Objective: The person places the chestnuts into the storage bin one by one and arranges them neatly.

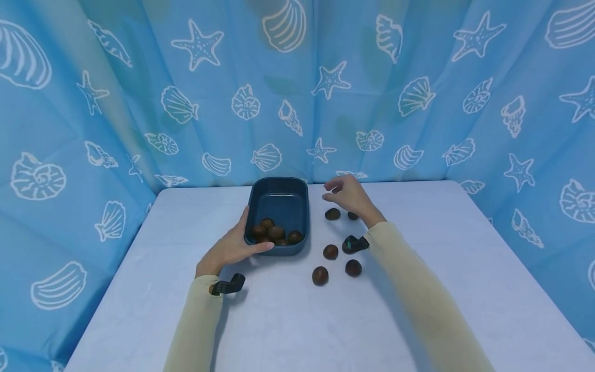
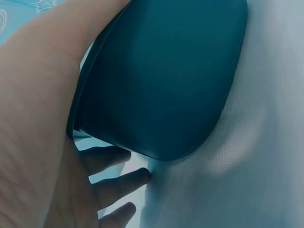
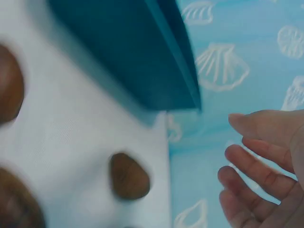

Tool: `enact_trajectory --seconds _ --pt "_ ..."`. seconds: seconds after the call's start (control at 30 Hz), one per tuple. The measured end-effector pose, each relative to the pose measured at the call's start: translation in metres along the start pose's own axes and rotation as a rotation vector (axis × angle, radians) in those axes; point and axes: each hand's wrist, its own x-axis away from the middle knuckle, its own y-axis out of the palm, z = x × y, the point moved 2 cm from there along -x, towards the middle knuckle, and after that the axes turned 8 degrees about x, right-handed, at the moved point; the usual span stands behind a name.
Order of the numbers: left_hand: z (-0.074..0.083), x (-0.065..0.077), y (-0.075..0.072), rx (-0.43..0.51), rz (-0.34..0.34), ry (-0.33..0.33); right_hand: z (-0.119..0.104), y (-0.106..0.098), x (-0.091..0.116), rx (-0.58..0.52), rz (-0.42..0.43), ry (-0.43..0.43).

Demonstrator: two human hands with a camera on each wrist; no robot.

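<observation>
A dark blue rectangular dish stands on the table, with several brown chestnuts gathered at its near end. My left hand grips the dish's near left corner, thumb along the near rim and fingers at the left side; the left wrist view shows the dish's outer wall close up. Right of the dish, my right hand is raised above the table, fingers loosely bent and holding nothing. Beneath it lie a chestnut and another partly hidden by the hand.
Nearer me, more loose chestnuts lie right of the dish, among them one in front and one to its right. A white cloth covers the table. A blue shell-patterned curtain hangs behind it.
</observation>
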Motion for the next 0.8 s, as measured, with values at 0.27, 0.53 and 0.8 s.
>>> enact_trajectory --seconds 0.27,0.53,0.8 --pt "0.001 0.001 0.000 0.001 0.001 0.004 0.040 0.010 -0.006 0.092 -0.100 0.049" --pt "-0.002 0.001 0.001 0.003 0.010 -0.001 0.054 0.024 -0.012 0.166 -0.212 0.060" --pt "-0.001 -0.001 0.000 0.033 0.005 0.037 0.056 0.030 -0.012 0.219 -0.185 0.001"
